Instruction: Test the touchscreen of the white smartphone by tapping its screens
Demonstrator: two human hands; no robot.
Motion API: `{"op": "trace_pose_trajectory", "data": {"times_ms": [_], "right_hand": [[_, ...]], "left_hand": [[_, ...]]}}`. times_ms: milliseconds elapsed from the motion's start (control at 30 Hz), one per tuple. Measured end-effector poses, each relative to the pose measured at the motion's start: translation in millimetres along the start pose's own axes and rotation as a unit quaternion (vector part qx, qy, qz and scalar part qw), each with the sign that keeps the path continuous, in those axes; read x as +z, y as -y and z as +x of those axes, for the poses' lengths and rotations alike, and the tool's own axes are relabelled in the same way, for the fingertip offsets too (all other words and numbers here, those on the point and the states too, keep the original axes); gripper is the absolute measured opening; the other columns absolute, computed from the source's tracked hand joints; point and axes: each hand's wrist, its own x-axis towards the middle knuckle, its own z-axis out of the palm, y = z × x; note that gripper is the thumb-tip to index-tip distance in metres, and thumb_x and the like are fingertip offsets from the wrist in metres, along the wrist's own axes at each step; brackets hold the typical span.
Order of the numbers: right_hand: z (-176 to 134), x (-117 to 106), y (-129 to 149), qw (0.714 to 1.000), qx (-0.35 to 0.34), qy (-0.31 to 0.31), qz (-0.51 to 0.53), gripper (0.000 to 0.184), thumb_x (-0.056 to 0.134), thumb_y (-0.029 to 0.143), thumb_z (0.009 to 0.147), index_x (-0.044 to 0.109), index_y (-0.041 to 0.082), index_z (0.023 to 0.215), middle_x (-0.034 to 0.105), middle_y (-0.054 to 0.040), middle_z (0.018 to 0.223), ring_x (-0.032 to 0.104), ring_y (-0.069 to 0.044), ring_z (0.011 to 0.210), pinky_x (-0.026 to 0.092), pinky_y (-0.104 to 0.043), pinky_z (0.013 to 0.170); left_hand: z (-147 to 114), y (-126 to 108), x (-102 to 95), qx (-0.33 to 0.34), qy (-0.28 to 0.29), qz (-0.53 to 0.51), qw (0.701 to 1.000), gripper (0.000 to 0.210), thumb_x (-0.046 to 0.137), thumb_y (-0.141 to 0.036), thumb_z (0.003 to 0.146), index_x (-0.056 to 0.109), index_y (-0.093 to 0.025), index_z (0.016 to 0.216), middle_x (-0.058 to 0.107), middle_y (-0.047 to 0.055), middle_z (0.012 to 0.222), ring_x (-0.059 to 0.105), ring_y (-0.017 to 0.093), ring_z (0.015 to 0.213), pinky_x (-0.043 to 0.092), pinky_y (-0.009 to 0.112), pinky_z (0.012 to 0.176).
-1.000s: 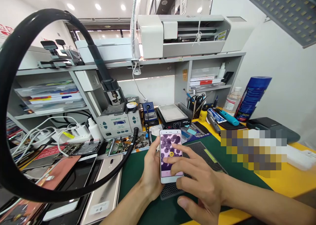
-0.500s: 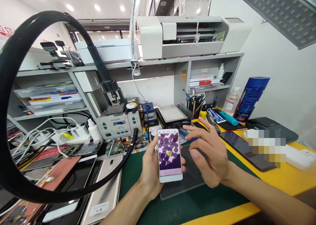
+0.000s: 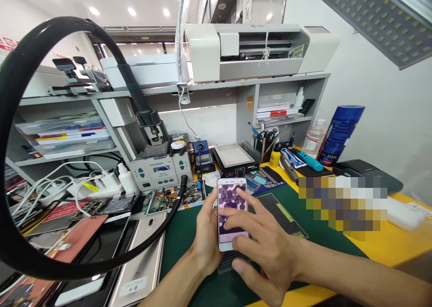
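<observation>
White phone (image 3: pixel 229 199) upright in left hand (image 3: pixel 205 233), top pointing away, seemingly.

Phone's (image 3: pixel 229 203) lower screen behind fingers (image 3: pixel 251 221)

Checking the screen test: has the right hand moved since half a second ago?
Yes. The right hand came back left from near the heating plate and now lies over the phone, fingers on its screen; the left hand holds it.

phone repair workshop | soldering station (image 3: pixel 158 169) | phone boards (image 3: pixel 172 196)
</observation>
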Motion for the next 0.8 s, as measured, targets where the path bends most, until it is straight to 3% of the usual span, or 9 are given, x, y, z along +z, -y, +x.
{"op": "trace_pose_trajectory", "data": {"times_ms": [100,233,533,800], "right_hand": [[2,-10,-12,0.995,0.074,-0.044,-0.041,0.007,0.051,0.016,0.079,0.058,0.017,0.079,0.066,-0.0102,0.089,0.068,-0.03,0.108,0.029,-0.065,0.116],[-1,-22,-29,0.982,0.132,-0.102,-0.089,0.009,0.05,0.013,0.083,0.056,0.017,0.078,0.066,-0.0096,0.091,0.067,-0.032,0.111,0.03,-0.066,0.113],[0,-23,-23,0.985,0.108,-0.122,-0.058,0.012,0.049,0.011,0.081,0.056,0.017,0.075,0.065,-0.0073,0.084,0.07,-0.03,0.105,0.033,-0.065,0.112],[-5,-4,-2,0.998,-0.005,-0.049,0.03,0.007,0.048,0.015,0.071,0.052,0.019,0.067,0.063,-0.0061,0.075,0.072,-0.024,0.09,0.042,-0.061,0.108]], "left_hand": [[1,0,-1.8,0.014,-0.003,0.013,1.0,0.056,0.054,-0.057,0.092,0.067,-0.011,0.12,0.073,0.009,0.086,0.068,0.022,0.073,0.052,0.032,0.075],[2,-1,-5.2,-0.002,0.045,0.049,0.998,0.066,0.047,-0.064,0.092,0.069,-0.006,0.114,0.073,0.015,0.084,0.068,0.024,0.07,0.052,0.033,0.07],[0,-6,-5.1,0.003,0.062,0.052,0.997,0.069,0.045,-0.067,0.092,0.07,-0.005,0.11,0.073,0.015,0.082,0.068,0.026,0.068,0.053,0.035,0.069],[0,-9,-2.5,-0.003,-0.029,-0.002,1.0,0.061,0.055,-0.062,0.089,0.069,-0.008,0.114,0.074,0.012,0.087,0.07,0.025,0.076,0.053,0.035,0.077]]}}
